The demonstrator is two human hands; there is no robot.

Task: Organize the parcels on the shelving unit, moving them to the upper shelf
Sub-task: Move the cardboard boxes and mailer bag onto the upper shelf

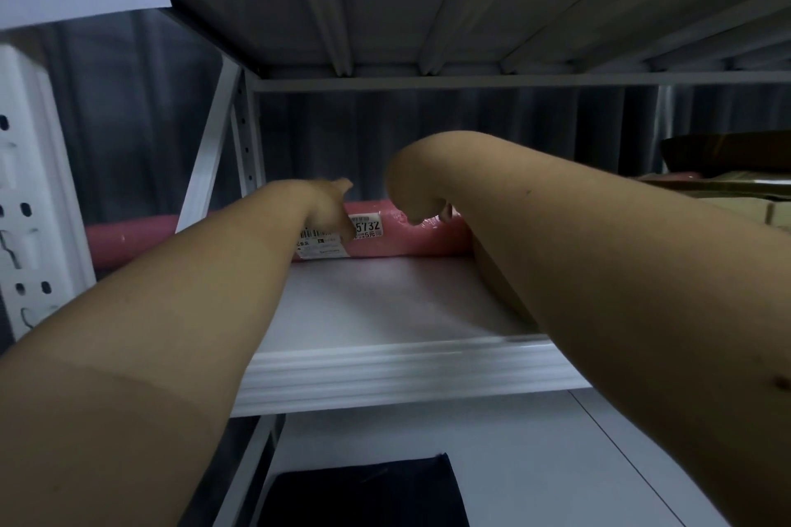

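Observation:
A long pink parcel (411, 237) with a white label reading 5732 lies along the back of the white shelf (385, 359). Both my arms reach in to it. My left hand (327, 205) holds the parcel at its label, thumb up over the top and fingers down its front. My right hand (417, 188) is bent sharply at the wrist, and its fingers curl down onto the parcel's top just right of the label. Most of those fingers are hidden behind the back of the hand.
The underside of the shelf above (428, 13) hangs close over my hands. Brown cardboard boxes (727, 180) sit at the right end of this shelf. A black parcel (364, 492) lies on the lower shelf. A perforated white upright (25, 193) stands at the left.

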